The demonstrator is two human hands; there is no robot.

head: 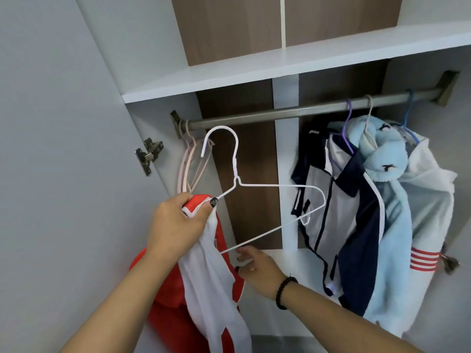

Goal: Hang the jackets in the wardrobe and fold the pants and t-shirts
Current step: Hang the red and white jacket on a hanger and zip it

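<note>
Three jackets (pixel 377 200) are already hung on the rail (pixel 280 113); a red-and-white jacket (pixel 204 276) and white wire hanger (pixel 254 186) are gripped together by the left hand (pixel 175 225), unhung, while the loosely open right hand (pixel 257 268) touches the hanger's lower bar.

spare hangers (pixel 190 159) at rail (pixel 293 110) left end; hung jackets (pixel 382 212) right; held hanger (pixel 254 186) between, in front

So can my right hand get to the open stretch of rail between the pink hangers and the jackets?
Probably yes. The right hand holds nothing, and only the thin white hanger in the left hand crosses the way up to the bare rail.
</note>
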